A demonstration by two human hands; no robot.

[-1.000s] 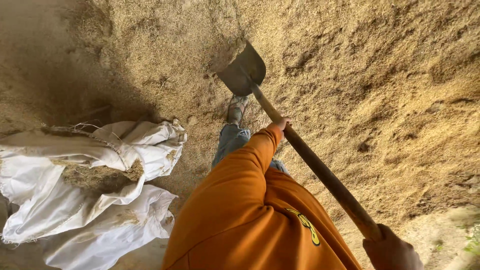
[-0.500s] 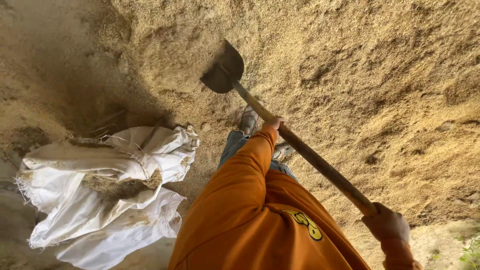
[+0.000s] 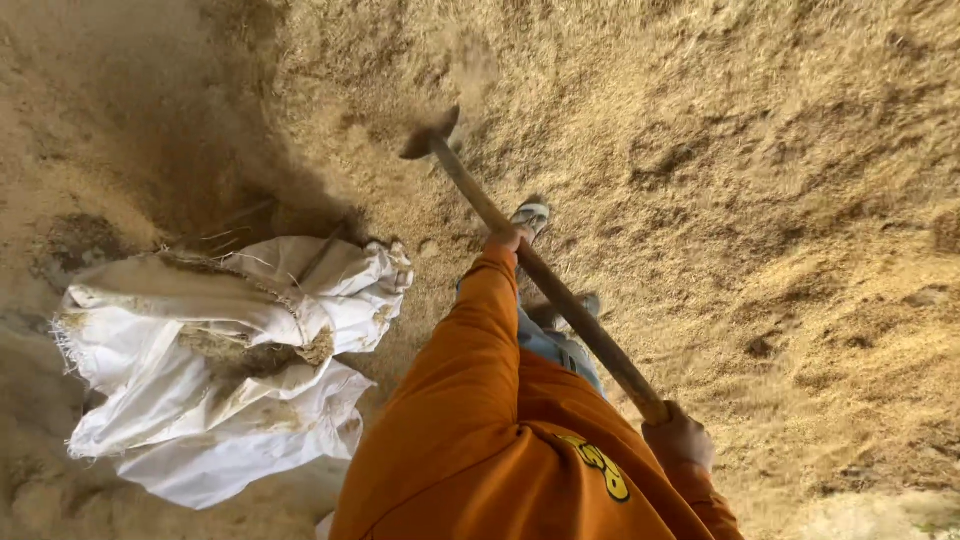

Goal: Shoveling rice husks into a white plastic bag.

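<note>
I hold a shovel with a long wooden handle [image 3: 560, 295]. My left hand [image 3: 503, 240], at the end of an orange sleeve, grips the handle about midway. Near the butt end my right hand [image 3: 678, 440] is closed around it. The metal blade [image 3: 430, 135] is turned edge-on above a big heap of tan chaff, with loose chaff in the air just above it. A white woven sack [image 3: 215, 360] lies open to the left of my body, partly filled with the same chaff.
The chaff heap [image 3: 750, 200] slopes up ahead and to the right. My shoe [image 3: 530, 215] stands on it below the handle. A dark shadowed hollow [image 3: 200, 170] lies beyond the sack. Pale ground shows at the bottom right corner.
The shovel blade has swung left and turned from flat to edge-on, with chaff falling off it. The view has shifted so the sack appears further right and nearer.
</note>
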